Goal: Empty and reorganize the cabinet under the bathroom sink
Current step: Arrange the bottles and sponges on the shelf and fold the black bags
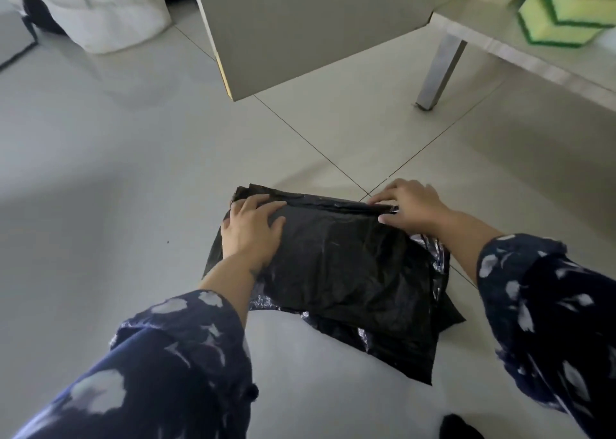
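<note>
A folded plastic bag (336, 265) lies on the floor (116, 172) before the open cabinet door (300, 25), sponges (566, 12) on the cabinet shelf (500, 28) at right, both hands on the bag's far edge.
</note>
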Available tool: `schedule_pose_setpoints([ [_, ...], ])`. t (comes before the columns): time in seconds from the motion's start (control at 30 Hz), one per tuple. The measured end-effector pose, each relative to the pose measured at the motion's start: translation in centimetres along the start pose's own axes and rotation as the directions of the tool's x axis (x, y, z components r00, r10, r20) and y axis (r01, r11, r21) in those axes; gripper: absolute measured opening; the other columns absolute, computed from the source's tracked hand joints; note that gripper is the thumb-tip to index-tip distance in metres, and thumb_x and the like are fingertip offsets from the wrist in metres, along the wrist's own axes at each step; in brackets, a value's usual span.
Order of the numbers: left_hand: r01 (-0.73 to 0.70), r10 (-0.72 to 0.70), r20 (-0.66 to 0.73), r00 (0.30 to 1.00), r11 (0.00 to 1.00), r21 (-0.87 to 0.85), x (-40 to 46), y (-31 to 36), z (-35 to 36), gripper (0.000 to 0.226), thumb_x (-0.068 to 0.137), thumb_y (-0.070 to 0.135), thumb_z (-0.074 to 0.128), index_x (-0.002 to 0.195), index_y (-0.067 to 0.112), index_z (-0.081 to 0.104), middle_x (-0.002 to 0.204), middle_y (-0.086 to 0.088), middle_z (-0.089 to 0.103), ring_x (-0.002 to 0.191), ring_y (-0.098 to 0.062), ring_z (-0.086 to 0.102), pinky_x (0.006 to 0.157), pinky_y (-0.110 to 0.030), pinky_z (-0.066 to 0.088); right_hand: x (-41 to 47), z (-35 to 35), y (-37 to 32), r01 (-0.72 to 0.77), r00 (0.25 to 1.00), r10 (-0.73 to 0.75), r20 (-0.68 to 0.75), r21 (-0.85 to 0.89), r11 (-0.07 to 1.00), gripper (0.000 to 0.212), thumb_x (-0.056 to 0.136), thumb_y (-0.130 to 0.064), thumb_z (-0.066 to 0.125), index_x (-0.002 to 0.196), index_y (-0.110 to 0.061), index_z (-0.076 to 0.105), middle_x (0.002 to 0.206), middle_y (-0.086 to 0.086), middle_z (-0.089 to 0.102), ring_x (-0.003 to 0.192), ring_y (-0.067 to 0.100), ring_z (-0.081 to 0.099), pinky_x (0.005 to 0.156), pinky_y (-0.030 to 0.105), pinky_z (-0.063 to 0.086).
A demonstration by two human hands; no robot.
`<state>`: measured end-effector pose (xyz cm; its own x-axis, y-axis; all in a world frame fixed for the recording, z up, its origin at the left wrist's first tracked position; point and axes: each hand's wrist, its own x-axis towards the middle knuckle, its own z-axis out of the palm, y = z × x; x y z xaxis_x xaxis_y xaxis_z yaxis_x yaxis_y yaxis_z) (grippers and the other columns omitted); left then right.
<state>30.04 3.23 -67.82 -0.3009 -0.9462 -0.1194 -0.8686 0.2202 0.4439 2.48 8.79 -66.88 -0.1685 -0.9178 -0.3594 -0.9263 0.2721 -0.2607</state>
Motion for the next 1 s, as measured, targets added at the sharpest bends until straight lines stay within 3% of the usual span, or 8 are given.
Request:
schedule_pose_setpoints([
  [0.17, 0.143, -0.147, 0.115, 0.983, 0.989, 0.039, -5.5, 1.9, 1.2, 0.049, 0.091, 0.057, 0.044, 0.138, 0.045, 0.04, 0.152, 0.01, 0.029, 0.141, -0.018, 0.016, 0.112, -0.044, 0.02, 1.4, 0.9, -5.6, 0.18, 0.982, -0.179, 0.064, 0.003, 0.984, 0.037, 0.094, -0.029, 0.053, 0.128, -0.045, 0.054, 0.134, 0.001, 0.049, 0.126, 0.028, 0.045, 0.106, 0.048, 0.032],
  [0.33, 0.155, -0.184, 0.224, 0.957, 0.978, 0.143, -7.5, 1.9, 3.1, 0.071, 0.083, 0.074, 0.04, 0.145, 0.045, 0.025, 0.158, 0.007, 0.014, 0.146, -0.022, 0.005, 0.118, -0.048, 0.011, 2.0, 3.5, -7.6, 0.244, 0.951, -0.221, 0.214, -0.086, 0.966, 0.057, 0.098, -0.01, 0.037, 0.137, -0.052, 0.038, 0.16, -0.008, 0.012, 0.147, 0.021, 0.009, 0.118, 0.045, 0.014],
  [0.4, 0.125, -0.17, 0.263, 0.95, 0.976, 0.178, -7.3, 1.0, 3.8, 0.076, 0.08, 0.076, 0.041, 0.147, 0.046, 0.021, 0.16, 0.008, 0.008, 0.147, -0.022, 0.002, 0.118, -0.049, 0.008, 2.1, 4.5, -7.4, 0.264, 0.936, -0.219, 0.278, -0.138, 0.955, 0.063, 0.097, -0.008, 0.037, 0.139, -0.055, 0.031, 0.16, -0.012, 0.005, 0.147, 0.022, 0.005, 0.115, 0.043, 0.021],
  [0.5, 0.034, -0.117, 0.319, 0.94, 0.967, 0.254, -5.7, -0.5, 4.2, 0.08, 0.079, 0.074, 0.047, 0.147, 0.047, 0.016, 0.161, 0.009, 0.001, 0.148, -0.021, -0.003, 0.118, -0.053, 0.004, 1.9, 5.2, -6.5, 0.279, 0.937, -0.211, 0.279, -0.235, 0.931, 0.06, 0.098, -0.018, 0.039, 0.14, -0.059, 0.022, 0.16, -0.014, 0.003, 0.146, 0.025, 0.005, 0.1, 0.039, 0.037],
  [0.63, -0.088, -0.049, 0.351, 0.935, 0.928, 0.363, -2.5, -1.5, 3.8, 0.08, 0.082, 0.067, 0.052, 0.147, 0.049, 0.01, 0.161, 0.008, -0.007, 0.148, -0.02, -0.011, 0.114, -0.06, -0.002, 1.5, 5.2, -5.0, 0.227, 0.967, -0.178, 0.18, -0.301, 0.926, 0.054, 0.095, -0.039, 0.047, 0.141, -0.056, 0.024, 0.156, -0.007, 0.014, 0.137, 0.028, 0.019, 0.098, 0.04, 0.041],
  [0.8, -0.094, -0.017, 0.279, 0.96, 0.92, 0.38, -0.2, -0.7, 3.5, 0.067, 0.094, 0.048, 0.048, 0.149, 0.046, 0.011, 0.161, 0.004, -0.011, 0.147, -0.025, -0.015, 0.114, -0.06, -0.004, 0.6, 5.9, -3.2, 0.021, 0.995, -0.004, 0.097, -0.183, 0.983, 0.059, 0.091, -0.052, 0.049, 0.145, -0.046, 0.025, 0.148, 0.001, 0.019, 0.131, 0.028, 0.03, 0.1, 0.043, 0.043],
  [0.9, 0.023, -0.088, 0.243, 0.966, 0.966, 0.258, -0.8, -0.6, 4.1, 0.064, 0.094, 0.047, 0.049, 0.148, 0.047, 0.013, 0.159, 0.001, -0.02, 0.146, -0.034, -0.013, 0.116, -0.057, 0.002, -0.3, 6.7, -3.2, -0.051, 0.998, 0.054, 0.027, -0.115, 0.992, 0.058, 0.09, -0.053, 0.049, 0.144, -0.043, 0.03, 0.139, 0.003, 0.027, 0.125, 0.028, 0.036, 0.098, 0.043, 0.044],
  [1.0, 0.215, -0.23, 0.189, 0.955, 0.972, 0.095, -1.7, -0.9, 4.3, 0.065, 0.09, 0.05, 0.055, 0.145, 0.05, 0.021, 0.159, -0.006, -0.011, 0.143, -0.039, 0.01, 0.115, -0.048, 0.023, -0.7, 6.7, -3.4, -0.15, 0.984, 0.148, -0.1, -0.009, 0.989, 0.052, 0.091, -0.046, 0.053, 0.141, -0.043, 0.038, 0.136, 0.007, 0.032, 0.122, 0.032, 0.036, 0.098, 0.042, 0.04],
])
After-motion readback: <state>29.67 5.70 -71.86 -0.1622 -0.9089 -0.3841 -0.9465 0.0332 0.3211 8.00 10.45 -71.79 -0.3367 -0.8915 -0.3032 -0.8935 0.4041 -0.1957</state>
